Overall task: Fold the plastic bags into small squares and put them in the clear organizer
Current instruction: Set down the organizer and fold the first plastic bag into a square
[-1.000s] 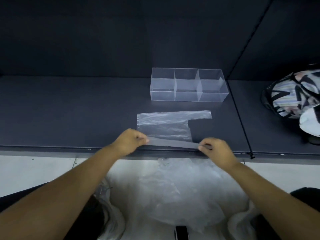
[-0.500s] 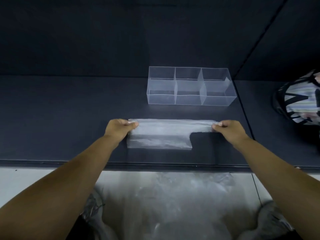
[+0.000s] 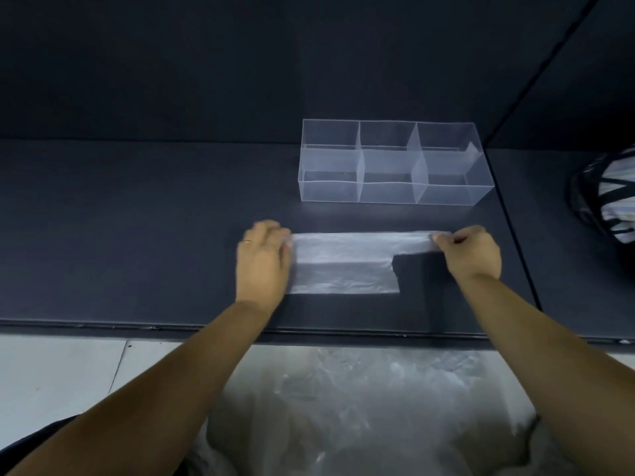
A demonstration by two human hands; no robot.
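A: From the head camera, where is the plastic bag?

B: The plastic bag (image 3: 343, 266) lies flat on the dark table (image 3: 137, 218), just in front of the clear organizer (image 3: 326, 192) and not touching it. It is folded into a long band. A narrow strip runs out to the right, in front of the organizer's right compartment.

A: And my hands?

B: Your left hand (image 3: 263, 259) lies on the bag's left end, in front of the organizer's left corner. Its fingers are fairly straight and press down, but they are too blurred to say more. There is a ring (image 3: 246, 240) on one finger. Your right hand (image 3: 470, 250) pinches the tip of the narrow strip between thumb and curled fingers, in front of the organizer's right end.

A: What else is around?

B: A heap of crumpled clear bags (image 3: 360, 407) lies on your side of the table edge, well in front of the organizer. A striped black-and-white thing (image 3: 615, 197) sits well to the organizer's right, cut off by the frame.
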